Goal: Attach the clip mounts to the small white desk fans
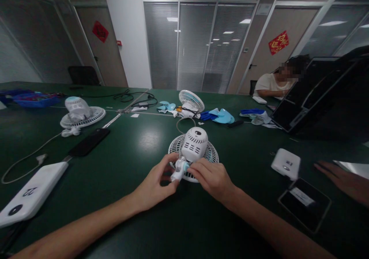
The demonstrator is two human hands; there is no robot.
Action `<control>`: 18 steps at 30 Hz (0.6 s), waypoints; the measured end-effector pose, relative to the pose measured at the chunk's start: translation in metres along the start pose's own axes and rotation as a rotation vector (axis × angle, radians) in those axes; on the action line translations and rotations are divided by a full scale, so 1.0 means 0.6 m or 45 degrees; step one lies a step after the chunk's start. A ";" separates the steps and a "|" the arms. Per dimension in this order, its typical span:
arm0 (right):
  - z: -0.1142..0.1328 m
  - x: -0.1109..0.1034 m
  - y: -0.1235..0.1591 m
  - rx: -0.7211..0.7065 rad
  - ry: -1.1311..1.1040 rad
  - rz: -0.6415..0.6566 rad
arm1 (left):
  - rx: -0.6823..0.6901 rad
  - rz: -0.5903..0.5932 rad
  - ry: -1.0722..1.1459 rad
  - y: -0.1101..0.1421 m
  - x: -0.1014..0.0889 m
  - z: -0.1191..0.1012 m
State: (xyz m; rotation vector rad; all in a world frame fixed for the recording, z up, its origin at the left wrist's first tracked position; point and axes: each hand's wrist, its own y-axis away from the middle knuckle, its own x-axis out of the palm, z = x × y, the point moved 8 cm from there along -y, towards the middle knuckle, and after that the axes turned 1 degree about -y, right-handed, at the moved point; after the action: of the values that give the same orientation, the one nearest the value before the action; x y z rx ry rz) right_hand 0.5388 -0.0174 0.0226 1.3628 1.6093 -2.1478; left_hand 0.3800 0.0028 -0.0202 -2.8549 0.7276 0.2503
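To the left of the left hand [154,186] I see a white device marked 22 [36,191], with a black slab [89,141] just ahead of it and a blue basket [37,102] well beyond. To the right of the right hand [213,178] I have a small white box [284,162] near a dark flat pad [311,211]; farther out, a large black case [325,101] and a person in a pale top [269,86].
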 end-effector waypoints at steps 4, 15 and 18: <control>0.007 -0.006 0.001 -0.002 -0.041 -0.019 | 0.019 -0.067 -0.411 -0.011 -0.007 -0.033; -0.045 -0.014 0.044 0.026 -0.103 -0.034 | 0.113 -0.113 -0.836 -0.087 -0.109 -0.034; -0.064 -0.002 0.050 0.145 -0.153 0.006 | 0.059 -0.309 -0.945 -0.086 -0.210 -0.008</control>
State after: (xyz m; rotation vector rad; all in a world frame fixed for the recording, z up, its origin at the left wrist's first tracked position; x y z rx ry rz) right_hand 0.5789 0.0007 0.0015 1.2386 1.4592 -2.3026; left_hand 0.2966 0.1036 0.0173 -2.4671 0.2267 1.1400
